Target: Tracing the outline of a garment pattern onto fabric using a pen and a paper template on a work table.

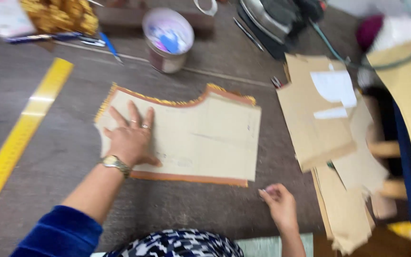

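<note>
While the left hand (129, 138) flattens the paper pattern (200, 138), cardboard pieces (319, 128) lie nearby.

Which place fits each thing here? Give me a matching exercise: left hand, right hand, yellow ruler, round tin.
Things:
1. left hand
2. right hand
3. yellow ruler
4. round tin

Places:
A. far side of the table, beyond the pattern
B. flat on the paper pattern piece
C. along the table's left side
D. off the pattern, near its lower right corner

Pairs: 1-B, 2-D, 3-C, 4-A
</note>
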